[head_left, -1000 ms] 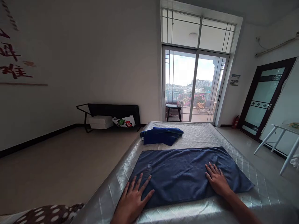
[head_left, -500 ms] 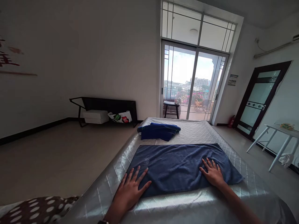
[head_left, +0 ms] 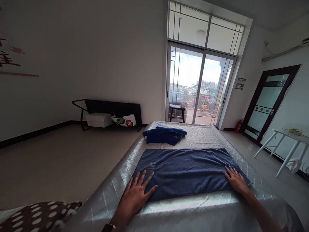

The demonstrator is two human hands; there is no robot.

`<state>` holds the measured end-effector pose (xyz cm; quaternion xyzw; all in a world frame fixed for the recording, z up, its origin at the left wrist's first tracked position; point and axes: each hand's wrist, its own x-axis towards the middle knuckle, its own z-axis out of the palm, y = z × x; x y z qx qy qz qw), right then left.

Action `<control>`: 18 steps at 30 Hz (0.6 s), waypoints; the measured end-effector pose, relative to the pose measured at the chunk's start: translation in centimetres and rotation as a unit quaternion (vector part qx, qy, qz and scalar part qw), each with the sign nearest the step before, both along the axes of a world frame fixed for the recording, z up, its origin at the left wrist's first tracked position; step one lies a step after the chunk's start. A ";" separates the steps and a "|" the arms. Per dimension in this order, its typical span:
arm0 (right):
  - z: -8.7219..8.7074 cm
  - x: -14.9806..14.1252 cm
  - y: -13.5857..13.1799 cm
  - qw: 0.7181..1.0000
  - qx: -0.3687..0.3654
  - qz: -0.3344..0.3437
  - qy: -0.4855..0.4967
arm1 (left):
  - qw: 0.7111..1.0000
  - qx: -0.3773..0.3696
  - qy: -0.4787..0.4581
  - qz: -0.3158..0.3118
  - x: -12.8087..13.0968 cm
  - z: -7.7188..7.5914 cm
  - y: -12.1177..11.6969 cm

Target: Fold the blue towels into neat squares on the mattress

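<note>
A dark blue towel (head_left: 185, 169) lies spread flat across the near part of a silver quilted mattress (head_left: 212, 137). My left hand (head_left: 137, 195) rests palm down on the towel's near left corner, fingers spread, holding nothing. My right hand (head_left: 235, 179) lies flat on the towel's near right corner, fingers stretched out. A brighter blue towel (head_left: 164, 135), loosely folded, sits farther back on the mattress, out of reach of both hands.
A brown cushion with white dots (head_left: 36, 217) lies at the lower left. A black bench (head_left: 108, 111) with a white box and a bag stands against the far wall. Glass balcony doors (head_left: 196, 88) are behind the mattress; a white table (head_left: 287, 143) stands at right.
My right hand has slid to the right along the towel to its right corner, flattening the cloth. My left hand has stayed on the left corner.
</note>
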<state>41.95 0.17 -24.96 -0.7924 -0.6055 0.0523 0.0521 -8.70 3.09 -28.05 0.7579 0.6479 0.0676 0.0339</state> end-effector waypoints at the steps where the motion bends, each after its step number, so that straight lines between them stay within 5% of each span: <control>1: 0.2 1.0 -0.1 1.000 0.017 -0.003 0.012 | 1.000 -0.002 0.001 0.000 0.0 0.0 0.0; 8: 0.4 6.9 -2.7 0.982 0.110 -0.143 0.057 | 1.000 0.000 0.002 -0.004 -0.3 -0.7 0.2; 18: 2.4 8.8 -4.3 0.980 0.087 -0.124 0.131 | 1.000 -0.012 0.021 -0.009 0.0 0.5 -0.2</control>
